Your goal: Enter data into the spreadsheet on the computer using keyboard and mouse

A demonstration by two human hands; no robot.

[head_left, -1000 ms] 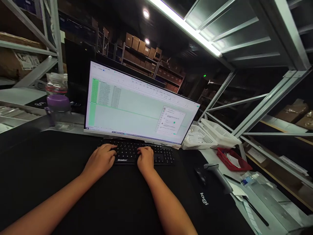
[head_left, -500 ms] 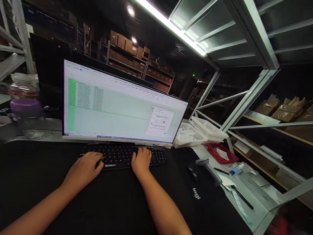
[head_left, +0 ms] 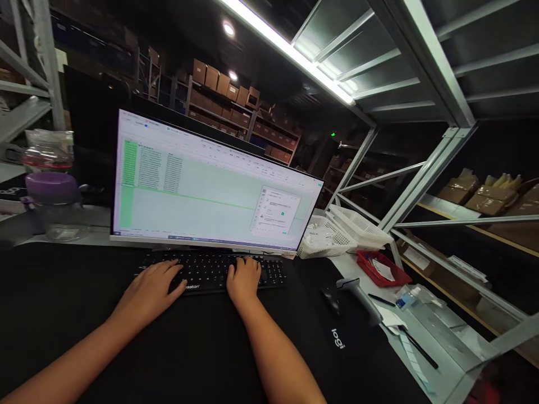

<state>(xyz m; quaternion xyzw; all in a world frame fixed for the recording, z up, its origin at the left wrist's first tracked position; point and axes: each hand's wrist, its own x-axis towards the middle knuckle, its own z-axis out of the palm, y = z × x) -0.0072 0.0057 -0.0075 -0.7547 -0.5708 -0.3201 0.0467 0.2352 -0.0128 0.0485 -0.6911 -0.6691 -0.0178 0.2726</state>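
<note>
While both hands are poised over the black keyboard (head_left: 206, 272), the step in hand appears to be keying, judged from the spreadsheet on the monitor (head_left: 219, 196) just beyond. The left hand (head_left: 149, 286) lies across the keyboard's left end, fingers extended and thumb apart; the right hand (head_left: 245, 280) rests right of its middle, fingers bent, thumb set off to the left. Neither grips anything; whether any key is depressed cannot be told. Continued keying would call for small finger movements only, with the wrists kept low.

Edges and room: the monitor's lower edge runs close along the keyboard's far side and limits forward reach. On the near side the black desk mat (head_left: 202, 348) spreads between and around the forearms, leaving space to draw back. To the right, the mouse (head_left: 330, 301) lies well apart from the right hand, with the scanner (head_left: 360, 300) just beside it; a sideways sweep could knock either. Farther right stands the red basket (head_left: 396, 281).
</note>
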